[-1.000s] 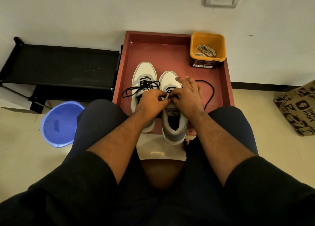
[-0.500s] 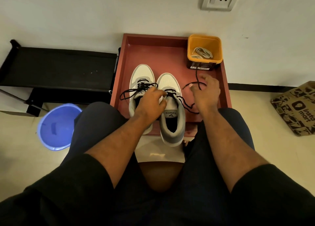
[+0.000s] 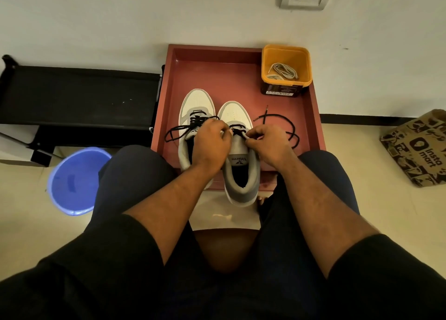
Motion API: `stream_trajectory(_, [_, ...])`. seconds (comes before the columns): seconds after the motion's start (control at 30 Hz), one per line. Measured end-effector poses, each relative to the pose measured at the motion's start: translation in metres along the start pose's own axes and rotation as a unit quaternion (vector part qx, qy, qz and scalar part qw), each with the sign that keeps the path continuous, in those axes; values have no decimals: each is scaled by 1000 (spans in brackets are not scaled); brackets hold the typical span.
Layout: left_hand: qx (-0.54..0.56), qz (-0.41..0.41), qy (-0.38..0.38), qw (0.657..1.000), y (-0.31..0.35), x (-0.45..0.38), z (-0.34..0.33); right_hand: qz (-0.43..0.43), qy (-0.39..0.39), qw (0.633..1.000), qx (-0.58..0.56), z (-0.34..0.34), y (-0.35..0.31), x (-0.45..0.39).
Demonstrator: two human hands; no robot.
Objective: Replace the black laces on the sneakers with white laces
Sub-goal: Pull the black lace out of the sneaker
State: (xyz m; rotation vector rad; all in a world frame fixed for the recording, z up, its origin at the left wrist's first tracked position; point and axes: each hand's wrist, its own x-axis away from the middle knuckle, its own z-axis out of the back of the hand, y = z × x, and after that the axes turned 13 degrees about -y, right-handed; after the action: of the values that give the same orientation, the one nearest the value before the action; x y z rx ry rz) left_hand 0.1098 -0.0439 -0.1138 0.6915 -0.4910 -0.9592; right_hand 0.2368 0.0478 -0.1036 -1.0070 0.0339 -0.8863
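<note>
Back from two o'clock, right hand (image 3: 268,142) pinches black lace (image 3: 277,117); left hand (image 3: 211,142) grips right sneaker (image 3: 239,151). Yanking risks snagging eyelets.

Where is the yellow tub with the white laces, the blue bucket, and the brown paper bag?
Yellow plastic tub (image 3: 304,61): head view, on its inner right wall.
White laces (image 3: 282,71): head view, middle of the bundle inside the tub.
Blue plastic bucket (image 3: 72,177): head view, inside bottom.
Brown printed paper bag (image 3: 421,148): head view, printed face.
</note>
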Motion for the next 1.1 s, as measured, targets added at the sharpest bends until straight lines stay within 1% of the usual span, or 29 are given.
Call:
stream_trajectory(0.07, [88,58,40,994,-2,0,4,-6,-4,1000,9,1,0,0])
stream_trajectory(0.1, [98,57,38,993,-1,1,7,-6,-6,1000,12,2,-1,1])
stream_trajectory(0.13, [71,37,26,996,1,2,9,-5,-6,1000,15,2,-1,1])
stream_trajectory(0.2, [-39,-35,-25,998,7,5,11,-4,-8,1000,13,2,-1,3])
stream_trajectory(0.23, [-107,-64,-63,990,10,6,11,-3,-11,1000,10,2,-1,4])
stream_trajectory(0.3, [-245,-91,-131,956,13,6,8,2,-16,1000,1,2,-2,6])
stream_trajectory(0.33, [-298,-96,-142,939,14,5,5,4,-17,1000,-3,1,-2,7])
stream_trajectory(0.37, [-328,-100,-140,929,13,4,3,5,-20,1000,-7,0,-2,8])
stream_trajectory(0.4, [-331,-106,-133,928,13,4,2,3,-22,1000,-14,0,-2,8])
stream_trajectory(0.43, [-312,-113,-116,936,13,4,1,-2,-23,999,-24,0,-2,8])
stream_trajectory(0.47, [-270,-114,-88,952,12,5,1,-8,-23,999,-34,0,-2,7])
stream_trajectory(0.53, [-134,-71,2,988,10,6,8,-13,-20,999,-37,1,-1,7])
stream_trajectory(0.57, [-63,-35,49,996,8,5,14,-13,-18,999,-33,2,-1,7])
stream_trajectory(0.6, [-6,-4,86,996,6,4,20,-12,-18,999,-30,2,-2,7])
stream_trajectory(0.63, [27,16,102,994,4,2,25,-12,-19,999,-25,2,-3,7])
stream_trajectory(0.67, [33,22,95,995,5,1,29,-11,-22,999,-21,2,-4,7])
stream_trajectory(0.7, [20,9,69,997,7,2,31,-11,-25,999,-17,2,-4,8])
stream_trajectory(0.8, [-41,-81,-57,994,17,9,19,-7,-30,1000,-5,3,-6,9])
stream_trajectory(0.87, [-118,-89,-137,980,21,11,7,7,-32,999,2,3,-6,10])
stream_trajectory(0.9, [-169,-85,-155,970,21,9,3,13,-33,999,5,2,-6,10])
stream_trajectory(0.97, [-244,-90,-162,952,20,4,3,20,-33,999,5,2,-6,11])
stream_trajectory(1.03, [-273,-91,-170,943,19,2,4,27,-33,999,3,2,-6,11])
stream_trajectory(1.1, [-292,-76,-199,932,20,3,6,28,-37,999,4,2,-7,11])
